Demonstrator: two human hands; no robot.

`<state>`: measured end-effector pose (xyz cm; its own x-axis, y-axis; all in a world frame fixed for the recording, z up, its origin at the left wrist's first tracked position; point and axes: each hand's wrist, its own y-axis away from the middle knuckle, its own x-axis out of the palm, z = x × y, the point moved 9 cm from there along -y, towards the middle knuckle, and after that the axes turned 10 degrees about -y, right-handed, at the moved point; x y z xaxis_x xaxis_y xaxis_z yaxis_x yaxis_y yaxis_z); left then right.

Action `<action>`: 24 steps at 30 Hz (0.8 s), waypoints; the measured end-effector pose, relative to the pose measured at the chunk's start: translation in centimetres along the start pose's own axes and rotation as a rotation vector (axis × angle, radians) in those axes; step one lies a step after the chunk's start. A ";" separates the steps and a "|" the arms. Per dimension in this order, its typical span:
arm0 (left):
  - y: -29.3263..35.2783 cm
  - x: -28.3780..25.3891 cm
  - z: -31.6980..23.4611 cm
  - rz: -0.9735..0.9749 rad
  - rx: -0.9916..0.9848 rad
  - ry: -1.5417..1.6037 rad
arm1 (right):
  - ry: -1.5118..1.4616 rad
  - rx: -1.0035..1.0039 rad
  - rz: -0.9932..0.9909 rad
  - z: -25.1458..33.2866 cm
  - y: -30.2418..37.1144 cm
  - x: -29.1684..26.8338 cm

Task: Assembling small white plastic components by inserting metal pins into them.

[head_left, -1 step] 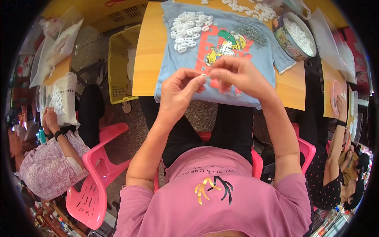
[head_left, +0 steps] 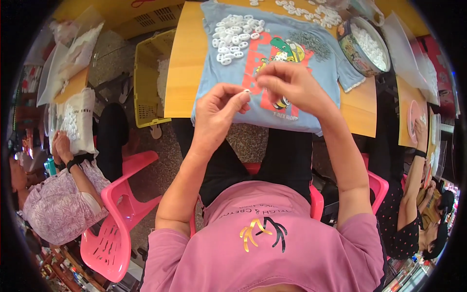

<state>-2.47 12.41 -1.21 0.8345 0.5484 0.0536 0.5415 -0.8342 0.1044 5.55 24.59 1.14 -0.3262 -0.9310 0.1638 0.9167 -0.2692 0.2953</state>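
Above the near part of a blue T-shirt (head_left: 204,92) spread on the table, my left hand (head_left: 214,112) pinches a small white plastic piece (head_left: 247,91) between thumb and fingertips. My right hand (head_left: 294,87) hovers just to the right, apart from the left. Its fingers are curled toward the thumb, slightly blurred, and whatever they may hold is hidden. Beyond my left hand, a pile of white oval plastic pieces with holes (head_left: 233,36) lies on the shirt. A heap of small dark grey metal-looking bits (head_left: 314,45) sits farther right.
A round tin (head_left: 346,41) of white pieces stands at the table's (head_left: 182,73) right. More white pieces (head_left: 326,17) lie at the far edge. A yellow crate (head_left: 138,97) is on the left. Pink chairs (head_left: 116,214) and people (head_left: 63,204) flank me.
My right hand has drawn slightly up and away from my left, widening the space between the fingertips. My left hand has shifted slightly left, still pinching.
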 end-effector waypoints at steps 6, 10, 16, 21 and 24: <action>-0.1 -3.3 -0.2 -0.132 0.024 0.073 | 0.686 -0.492 -0.326 3.0 -6.2 -1.7; 0.1 -4.0 -0.1 -0.150 0.038 0.085 | 1.022 -0.530 -0.379 3.3 -6.7 -0.5; 0.1 -4.3 0.2 -0.163 0.042 0.098 | 1.030 -0.570 -0.381 2.9 -5.6 0.2; -0.1 -3.8 -0.1 -0.177 0.054 0.097 | 0.863 -0.608 -0.401 2.9 -3.9 -0.4; -0.1 -3.2 -0.7 -0.178 0.070 0.101 | 0.391 -0.449 -0.416 2.1 -2.1 -1.6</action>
<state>-5.27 10.80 -0.73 0.7124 0.6876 0.1404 0.6882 -0.7236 0.0518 3.66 27.21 2.22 -0.6390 -0.7269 -0.2515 0.7685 -0.6171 -0.1691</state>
